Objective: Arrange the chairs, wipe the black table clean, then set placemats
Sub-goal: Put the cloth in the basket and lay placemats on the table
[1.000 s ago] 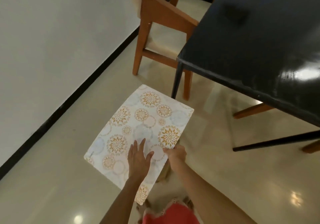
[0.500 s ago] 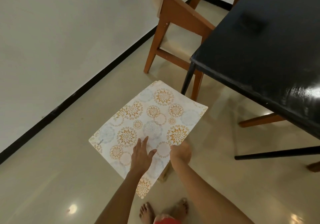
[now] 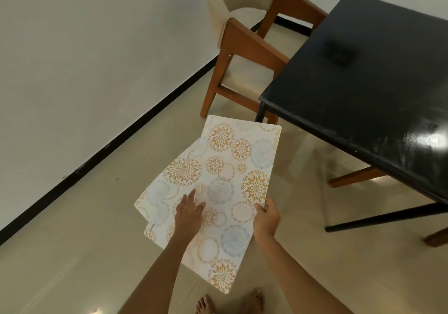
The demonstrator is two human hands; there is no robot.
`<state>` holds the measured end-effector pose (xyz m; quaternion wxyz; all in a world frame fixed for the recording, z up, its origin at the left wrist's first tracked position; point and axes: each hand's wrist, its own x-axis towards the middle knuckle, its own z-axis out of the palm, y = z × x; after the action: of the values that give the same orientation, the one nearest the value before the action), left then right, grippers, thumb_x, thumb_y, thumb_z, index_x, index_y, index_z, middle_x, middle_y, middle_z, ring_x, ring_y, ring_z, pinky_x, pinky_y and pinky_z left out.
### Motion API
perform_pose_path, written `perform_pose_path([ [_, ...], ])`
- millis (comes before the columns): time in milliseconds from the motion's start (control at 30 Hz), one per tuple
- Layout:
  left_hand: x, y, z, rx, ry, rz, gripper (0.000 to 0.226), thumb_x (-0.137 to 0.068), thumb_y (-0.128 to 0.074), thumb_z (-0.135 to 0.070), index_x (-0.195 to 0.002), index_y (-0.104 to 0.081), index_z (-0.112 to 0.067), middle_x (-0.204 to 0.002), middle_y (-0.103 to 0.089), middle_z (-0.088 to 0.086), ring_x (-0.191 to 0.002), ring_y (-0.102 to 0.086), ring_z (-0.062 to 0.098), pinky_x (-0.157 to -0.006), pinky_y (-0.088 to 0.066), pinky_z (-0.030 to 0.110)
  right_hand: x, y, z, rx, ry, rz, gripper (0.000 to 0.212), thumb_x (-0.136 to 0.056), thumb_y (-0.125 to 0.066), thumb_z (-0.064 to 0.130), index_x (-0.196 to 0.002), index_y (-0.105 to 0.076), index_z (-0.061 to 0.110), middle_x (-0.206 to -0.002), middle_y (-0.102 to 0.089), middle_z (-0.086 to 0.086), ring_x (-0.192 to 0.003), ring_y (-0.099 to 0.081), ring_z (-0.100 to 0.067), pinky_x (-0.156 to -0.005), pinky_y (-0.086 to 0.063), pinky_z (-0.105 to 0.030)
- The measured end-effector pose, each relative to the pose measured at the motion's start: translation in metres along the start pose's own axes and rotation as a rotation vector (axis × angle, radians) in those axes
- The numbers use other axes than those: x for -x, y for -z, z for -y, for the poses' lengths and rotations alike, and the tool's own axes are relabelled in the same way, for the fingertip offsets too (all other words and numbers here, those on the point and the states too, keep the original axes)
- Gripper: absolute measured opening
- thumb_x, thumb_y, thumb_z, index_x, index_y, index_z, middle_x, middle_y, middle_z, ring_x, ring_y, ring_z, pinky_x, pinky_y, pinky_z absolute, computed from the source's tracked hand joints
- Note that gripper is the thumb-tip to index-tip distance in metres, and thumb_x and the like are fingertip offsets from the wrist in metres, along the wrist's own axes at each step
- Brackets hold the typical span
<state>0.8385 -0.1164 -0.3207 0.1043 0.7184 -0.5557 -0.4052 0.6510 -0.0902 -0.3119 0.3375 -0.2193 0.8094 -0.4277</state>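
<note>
Right hand (image 3: 266,219) fingers pinch the fanned floral placemats (image 3: 218,187); left hand (image 3: 188,213) fingers lie flat and straight on top, near the black surface (image 3: 363,76).

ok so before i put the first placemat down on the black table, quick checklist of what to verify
1. Mats held: ok. The right hand grips the edge of the placemats.
2. Mats separating: ok. The left hand lies flat on top, and at least two mats are fanned apart; the exact number cannot be told.
3. Near corner of the black table free of objects: ok.
4. Tabletop wiped dry: cannot tell. It shows glare and streaks near the right edge.
5. Chair tucked at the table: ok, its seat sits partly under the edge.
</note>
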Motion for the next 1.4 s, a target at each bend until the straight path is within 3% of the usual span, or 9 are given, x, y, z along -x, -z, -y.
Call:
perform_pose_path([
  [100, -0.003, 0.017, -0.012, -0.026, -0.01, -0.095, 0.054, -0.099, -0.039, -0.037, -0.148, -0.026, -0.017, -0.153, -0.029, 0.012, -0.141, -0.025, 0.032, -0.113, -0.021, 0.047, -0.004, 0.015, 0.011, -0.098, 0.0, 0.019, 0.021, -0.091, -0.058, -0.003, -0.077, -0.049, 0.01, -0.061, -0.042, 0.001, -0.058, -0.036, -0.014, -0.057, -0.033, -0.026],
  [233, -0.008, 0.04, -0.037, -0.035, 0.026, -0.258, 0.058, -0.098, -0.045, -0.03, -0.147, -0.025, -0.007, -0.149, -0.035, 0.017, -0.138, -0.029, 0.035, -0.113, -0.023, 0.048, -0.018, 0.041, 0.035, -0.258, -0.008, 0.034, 0.01, -0.091, -0.059, -0.002, -0.084, -0.058, 0.005, -0.07, -0.06, -0.009, -0.067, -0.053, -0.023, -0.077, -0.052, -0.046],
  [333, -0.016, 0.059, -0.057, -0.031, 0.041, -0.296, 0.059, -0.098, -0.045, -0.03, -0.146, -0.024, -0.002, -0.148, -0.035, 0.021, -0.137, -0.031, 0.039, -0.113, -0.024, 0.049, -0.036, 0.059, 0.058, -0.398, -0.01, 0.051, 0.021, -0.091, -0.058, -0.004, -0.081, -0.06, 0.015, -0.074, -0.063, 0.002, -0.082, -0.059, -0.018, -0.081, -0.053, -0.037],
  [433, -0.024, 0.068, -0.08, 0.085, -0.002, -0.286, 0.05, -0.098, -0.046, -0.025, -0.141, -0.035, -0.003, -0.142, -0.044, 0.02, -0.131, -0.04, 0.037, -0.109, -0.032, 0.048, -0.057, 0.076, 0.082, -0.474, 0.0, 0.051, 0.019, -0.092, -0.056, -0.003, -0.085, -0.061, 0.014, -0.086, -0.068, -0.002, -0.09, -0.065, -0.024, -0.086, -0.055, -0.042],
  [600, -0.036, 0.066, -0.145, 0.175, -0.035, -0.233, 0.042, -0.093, -0.057, -0.027, -0.128, -0.051, -0.005, -0.125, -0.059, 0.018, -0.113, -0.055, 0.035, -0.098, -0.045, 0.044, -0.107, 0.116, 0.126, -0.534, 0.038, -0.012, 0.011, -0.095, -0.052, -0.001, -0.099, -0.061, 0.005, -0.102, -0.068, -0.007, -0.089, -0.066, -0.015, -0.076, -0.055, -0.029],
  [800, -0.054, 0.04, -0.243, 0.26, -0.035, -0.334, 0.034, -0.087, -0.065, -0.028, -0.113, -0.061, -0.007, -0.11, -0.064, 0.01, -0.087, -0.057, 0.023, -0.076, -0.045, 0.032, -0.185, 0.164, 0.161, -0.474, 0.048, -0.128, 0.019, -0.096, -0.052, 0.003, -0.113, -0.061, 0.003, -0.098, -0.065, -0.004, -0.096, -0.063, -0.019, -0.08, -0.054, -0.031],
  [967, -0.078, 0.01, -0.318, 0.447, -0.054, -0.37, 0.035, -0.081, -0.071, -0.016, -0.114, -0.061, -0.01, -0.111, -0.063, 0.006, -0.095, -0.059, 0.021, -0.086, -0.05, 0.033, -0.246, 0.203, 0.188, -0.463, 0.04, -0.221, 0.021, -0.096, -0.054, 0.003, -0.115, -0.062, 0.007, -0.089, -0.059, 0.004, -0.094, -0.059, -0.014, -0.081, -0.05, -0.028],
  [1133, -0.126, -0.016, -0.387, 0.561, -0.017, -0.252, 0.048, -0.074, -0.076, -0.008, -0.119, -0.059, -0.008, -0.11, -0.064, 0.01, -0.096, -0.062, 0.028, -0.086, -0.054, 0.042, -0.319, 0.235, 0.213, -0.439, 0.05, -0.312, 0.021, -0.096, -0.053, 0.003, -0.115, -0.063, 0.007, -0.098, -0.061, 0.0, -0.093, -0.058, -0.014, -0.08, -0.05, -0.028],
  [1400, -0.253, -0.055, -0.498, 1.012, 0.131, -0.039, 0.048, -0.075, -0.068, 0.013, -0.119, -0.054, 0.0, -0.11, -0.063, 0.019, -0.092, -0.065, 0.029, -0.077, -0.057, 0.037, -0.484, 0.242, 0.273, -0.463, 0.003, -0.393, 0.029, -0.096, -0.055, 0.003, -0.123, -0.061, 0.007, -0.113, -0.063, -0.009, -0.093, -0.057, -0.014, -0.08, -0.047, -0.024],
])
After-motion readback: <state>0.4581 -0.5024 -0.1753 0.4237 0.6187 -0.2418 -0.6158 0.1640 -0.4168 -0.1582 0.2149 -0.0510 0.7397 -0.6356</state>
